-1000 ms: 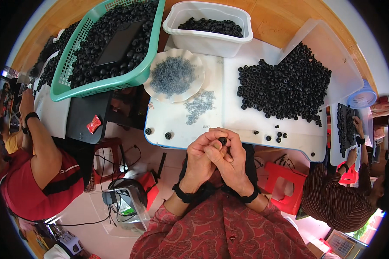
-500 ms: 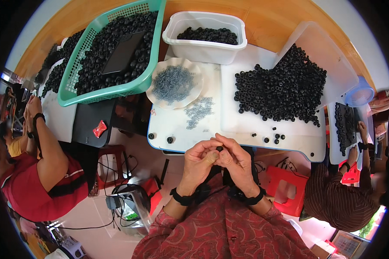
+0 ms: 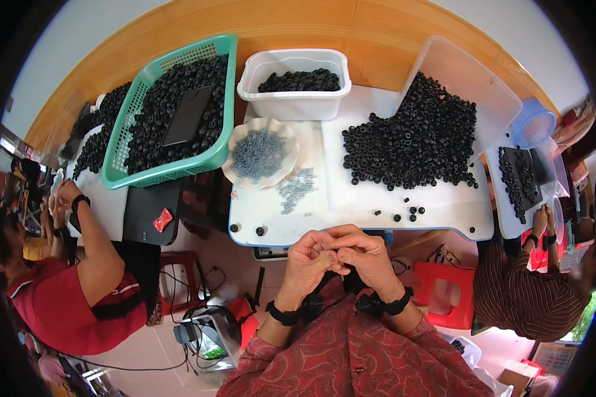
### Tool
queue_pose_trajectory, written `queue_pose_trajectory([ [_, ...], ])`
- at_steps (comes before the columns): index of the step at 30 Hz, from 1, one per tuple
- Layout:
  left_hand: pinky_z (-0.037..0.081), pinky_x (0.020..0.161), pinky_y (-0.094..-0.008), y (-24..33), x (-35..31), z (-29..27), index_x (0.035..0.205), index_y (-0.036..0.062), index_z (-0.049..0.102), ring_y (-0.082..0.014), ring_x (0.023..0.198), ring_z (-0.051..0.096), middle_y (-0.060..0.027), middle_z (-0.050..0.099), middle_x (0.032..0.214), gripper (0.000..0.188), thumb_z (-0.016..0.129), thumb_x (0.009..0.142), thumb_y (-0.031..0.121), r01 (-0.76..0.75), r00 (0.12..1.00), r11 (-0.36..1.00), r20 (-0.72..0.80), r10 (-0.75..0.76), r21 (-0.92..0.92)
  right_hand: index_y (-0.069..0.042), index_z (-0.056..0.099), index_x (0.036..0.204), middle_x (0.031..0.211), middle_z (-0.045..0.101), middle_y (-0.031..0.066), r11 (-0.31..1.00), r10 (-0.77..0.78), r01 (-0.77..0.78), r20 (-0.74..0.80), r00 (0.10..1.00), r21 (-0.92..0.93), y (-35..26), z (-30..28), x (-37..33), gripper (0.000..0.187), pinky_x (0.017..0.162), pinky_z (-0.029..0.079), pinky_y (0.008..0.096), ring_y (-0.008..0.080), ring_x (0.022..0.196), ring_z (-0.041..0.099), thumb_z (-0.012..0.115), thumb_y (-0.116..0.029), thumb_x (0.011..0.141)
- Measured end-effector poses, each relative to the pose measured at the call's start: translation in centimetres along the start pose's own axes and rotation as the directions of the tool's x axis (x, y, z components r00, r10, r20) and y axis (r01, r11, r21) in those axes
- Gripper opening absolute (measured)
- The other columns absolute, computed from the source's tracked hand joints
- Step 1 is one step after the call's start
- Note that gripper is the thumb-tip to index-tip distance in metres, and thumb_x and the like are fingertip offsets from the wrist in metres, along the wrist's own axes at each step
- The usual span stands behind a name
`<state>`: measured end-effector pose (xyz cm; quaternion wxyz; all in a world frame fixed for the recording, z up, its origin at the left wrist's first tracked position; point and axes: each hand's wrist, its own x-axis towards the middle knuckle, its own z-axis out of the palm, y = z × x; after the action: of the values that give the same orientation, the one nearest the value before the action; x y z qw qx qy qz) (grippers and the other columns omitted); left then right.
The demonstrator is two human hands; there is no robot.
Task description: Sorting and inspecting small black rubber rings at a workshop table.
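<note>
My left hand and my right hand meet in front of the table's near edge. Thumbs and fingertips of both are pinched together, and whatever lies between them is hidden. Beyond them, small translucent grey pieces are scattered on the white tabletop. More of these fill a scalloped cream plate. To the right spreads a big heap of small black ring-shaped parts. A few loose black parts lie nearer the edge, and another black part sits at the left corner.
A green basket holds black parts and a dark phone. Behind the plate stands a white tub. A translucent bin lies tipped behind the heap. Co-workers sit on both sides. Below are a red stool and tangled cables.
The view has shifted slightly, so the table sits lower and a little left. Half a second ago a small black part showed between my fingertips; now the fingers cover that spot.
</note>
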<state>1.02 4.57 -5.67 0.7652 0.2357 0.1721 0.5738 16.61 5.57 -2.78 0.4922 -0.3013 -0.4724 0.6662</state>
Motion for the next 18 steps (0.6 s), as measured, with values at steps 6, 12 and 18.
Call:
queue_pose_trajectory([
  [6, 0.065, 0.064, -0.0393, -0.2, -0.4, 0.4, 0.104, -0.0033, 0.055, -0.0199, 0.069, 0.070, -0.0111, 0.066, 0.084, 0.021, 0.068, 0.087, 0.000, -0.019, 1.000, 0.999, -0.007, 0.019, 0.030, -0.003, 0.071, 0.106, 0.119, 0.061, 0.0111, 1.000, 0.003, -0.002, 0.015, 1.000, -0.016, -1.0, 0.3, -0.6, 0.017, 0.085, 0.052, 0.0272, 0.0147, 0.098, 0.062, 0.067, -0.002, 0.089],
  [12, 0.065, 0.066, -0.0409, -0.1, -0.4, 0.4, 0.101, -0.0035, 0.054, -0.0200, 0.073, 0.070, -0.0129, 0.064, 0.086, 0.016, 0.061, 0.087, -0.009, -0.065, 0.998, 0.995, 0.009, 0.065, 0.070, -0.002, 0.071, 0.107, 0.114, 0.061, 0.0079, 1.000, -0.024, 0.022, -0.077, 0.997, -0.019, -1.9, 1.3, -1.1, 0.018, 0.081, 0.052, 0.0253, 0.0123, 0.094, 0.062, 0.067, -0.002, 0.089],
  [18, 0.065, 0.066, -0.0397, -0.1, -0.6, 2.1, 0.097, -0.0035, 0.055, -0.0200, 0.072, 0.070, -0.0128, 0.065, 0.083, 0.010, 0.061, 0.089, -0.006, -0.113, 0.993, 0.986, -0.029, 0.117, 0.119, -0.001, 0.071, 0.105, 0.104, 0.060, 0.0049, 0.957, -0.185, 0.157, -0.099, 0.978, -0.242, -2.5, 1.4, -1.8, 0.015, 0.073, 0.052, 0.0221, 0.0100, 0.087, 0.061, 0.065, -0.001, 0.090],
])
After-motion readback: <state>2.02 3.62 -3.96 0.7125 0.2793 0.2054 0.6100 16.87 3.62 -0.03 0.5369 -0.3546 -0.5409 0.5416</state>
